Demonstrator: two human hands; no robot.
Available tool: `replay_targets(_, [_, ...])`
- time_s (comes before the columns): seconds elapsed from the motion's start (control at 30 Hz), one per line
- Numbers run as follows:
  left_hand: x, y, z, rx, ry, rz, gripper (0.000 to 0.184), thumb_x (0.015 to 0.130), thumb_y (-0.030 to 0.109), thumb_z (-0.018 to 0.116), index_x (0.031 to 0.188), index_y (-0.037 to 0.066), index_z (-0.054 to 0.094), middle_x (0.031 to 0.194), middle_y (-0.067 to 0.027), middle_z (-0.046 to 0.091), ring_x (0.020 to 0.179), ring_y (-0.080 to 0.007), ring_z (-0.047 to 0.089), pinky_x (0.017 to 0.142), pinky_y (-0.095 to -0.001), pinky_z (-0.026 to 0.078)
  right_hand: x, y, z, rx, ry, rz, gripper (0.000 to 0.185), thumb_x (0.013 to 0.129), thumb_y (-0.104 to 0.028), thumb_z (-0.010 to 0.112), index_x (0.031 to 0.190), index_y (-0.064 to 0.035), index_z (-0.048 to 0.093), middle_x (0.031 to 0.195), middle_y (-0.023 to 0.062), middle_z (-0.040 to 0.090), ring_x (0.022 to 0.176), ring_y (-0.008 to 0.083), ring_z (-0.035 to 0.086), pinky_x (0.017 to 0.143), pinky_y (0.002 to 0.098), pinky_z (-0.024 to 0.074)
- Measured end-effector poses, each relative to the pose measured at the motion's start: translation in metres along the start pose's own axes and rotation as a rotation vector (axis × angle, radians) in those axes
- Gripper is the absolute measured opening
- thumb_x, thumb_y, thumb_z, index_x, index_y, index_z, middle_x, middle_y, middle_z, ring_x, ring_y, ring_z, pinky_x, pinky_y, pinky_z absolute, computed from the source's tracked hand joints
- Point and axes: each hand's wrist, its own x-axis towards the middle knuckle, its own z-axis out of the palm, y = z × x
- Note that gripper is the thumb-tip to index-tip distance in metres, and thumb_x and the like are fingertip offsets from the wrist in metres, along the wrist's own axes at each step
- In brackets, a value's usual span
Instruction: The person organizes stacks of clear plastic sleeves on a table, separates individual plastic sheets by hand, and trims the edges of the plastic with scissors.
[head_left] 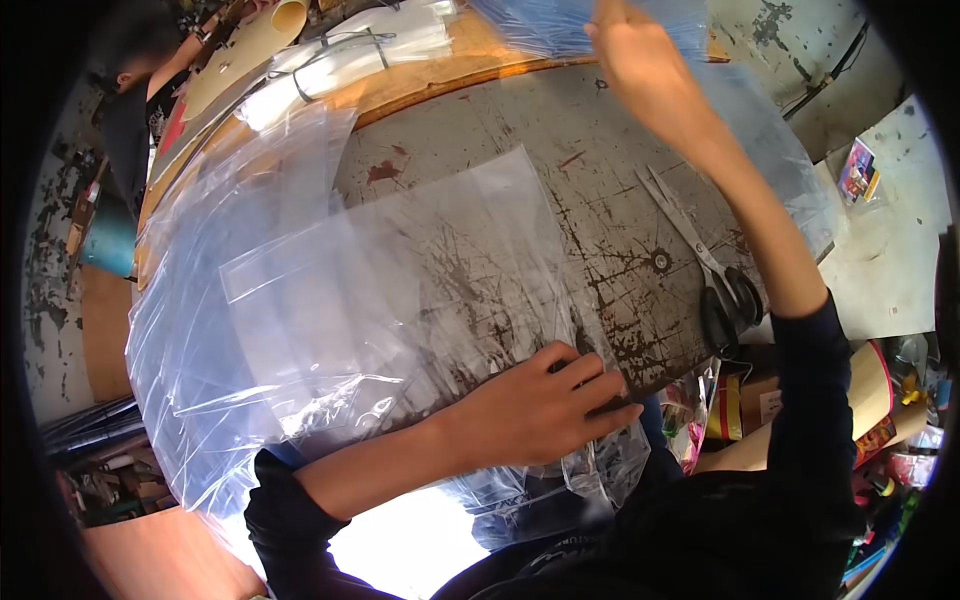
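Note:
My left hand [540,405] rests on a clear plastic sheet [400,270] near the table's front edge, its fingers bent and spread a little apart. At the top of the view, my right hand [640,60] reaches over a stack of bluish clear sheets [540,25]; its fingers are bent together, and whatever they hold is too small to make out. Scissors [700,250] with black handles lie on the worn table [610,220], below my right forearm. More clear plastic [200,330] is piled at the left and hangs over the table's edge.
Bundled clear plastic [345,60] tied with dark cord lies at the back left. Beyond it, a person's arm [185,50] shows. A white surface [900,240] stands at the right, with rolls and packets [870,400] below it.

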Motion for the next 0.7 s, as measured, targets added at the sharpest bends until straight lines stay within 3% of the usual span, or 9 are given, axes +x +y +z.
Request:
replay_targets(0.03, [0.000,-0.001,0.001,0.013,0.025,-0.028,0.044,0.071,0.007,0.057,0.115,0.012,0.058,0.085,-0.0009,0.047,0.086,-0.0168,0.048,0.078,-0.0318,0.038,-0.005,-0.004,-0.002,0.041,-0.073,0.010,0.013,0.092,-0.007,0.040,0.084,0.0029,0.042,0.072,0.0207,0.050,0.059,0.0363,0.048,0.056,0.0423,0.0399])
replay_targets(0.1, [0.001,-0.002,0.002,0.028,0.054,-0.049,0.044,0.070,0.006,0.056,0.114,0.010,0.059,0.086,-0.0015,0.049,0.088,-0.0175,0.050,0.078,-0.0320,0.038,-0.026,-0.016,-0.028,0.048,-0.194,0.118,0.011,0.089,-0.006,0.044,0.082,0.0020,0.042,0.073,0.0199,0.050,0.064,0.0371,0.050,0.059,0.0432,0.0386])
replay_targets(0.2, [0.000,0.002,0.003,0.099,0.159,-0.195,0.045,0.064,0.007,0.057,0.110,0.007,0.060,0.093,-0.0037,0.054,0.095,-0.0195,0.053,0.079,-0.0320,0.039,-0.066,-0.012,-0.047,-0.039,-0.224,-0.003,0.004,0.084,0.001,0.047,0.088,0.0010,0.046,0.083,0.0190,0.051,0.073,0.0381,0.051,0.064,0.0437,0.0402])
replay_targets(0.27, [0.000,0.003,0.001,0.234,0.150,-0.231,0.047,0.060,0.014,0.057,0.106,0.005,0.061,0.102,-0.0068,0.057,0.100,-0.0206,0.055,0.080,-0.0327,0.039,-0.092,-0.027,-0.054,0.068,-0.269,0.086,0.019,0.075,0.009,0.051,0.092,-0.0013,0.051,0.095,0.0159,0.052,0.085,0.0366,0.053,0.072,0.0411,0.0431])
replay_targets(0.33, [0.000,0.004,0.000,0.282,0.152,-0.245,0.048,0.058,0.017,0.057,0.104,0.005,0.062,0.105,-0.0077,0.058,0.099,-0.0197,0.055,0.079,-0.0328,0.038,-0.105,-0.045,-0.066,0.315,-0.468,0.038,0.029,0.070,0.010,0.058,0.095,-0.0041,0.055,0.102,0.0115,0.051,0.092,0.0333,0.054,0.077,0.0379,0.0450])
replay_targets(0.43, [-0.001,0.005,-0.001,0.366,0.157,-0.258,0.048,0.057,0.020,0.057,0.102,0.004,0.063,0.107,-0.0085,0.060,0.097,-0.0177,0.057,0.075,-0.0327,0.037,-0.119,-0.062,-0.060,0.547,-0.568,-0.052,0.026,0.069,0.001,0.064,0.094,-0.0009,0.055,0.101,0.0099,0.050,0.090,0.0301,0.054,0.077,0.0393,0.0449])
replay_targets(0.53, [-0.002,0.006,0.000,0.408,0.172,-0.272,0.047,0.056,0.021,0.056,0.100,0.004,0.064,0.105,-0.0078,0.061,0.094,-0.0160,0.058,0.072,-0.0323,0.035,-0.126,-0.066,-0.048,0.504,-0.501,-0.128,0.029,0.066,-0.005,0.071,0.092,-0.0044,0.059,0.099,0.0087,0.053,0.089,0.0295,0.055,0.078,0.0377,0.0452])
replay_targets(0.7, [-0.003,0.006,0.001,0.435,0.188,-0.304,0.045,0.057,0.020,0.055,0.098,0.004,0.064,0.102,-0.0074,0.063,0.092,-0.0152,0.058,0.073,-0.0322,0.035,-0.125,-0.066,-0.045,0.446,-0.477,-0.176,0.026,0.066,-0.008,0.071,0.089,-0.0046,0.059,0.093,0.0077,0.054,0.086,0.0278,0.055,0.073,0.0367,0.0447])
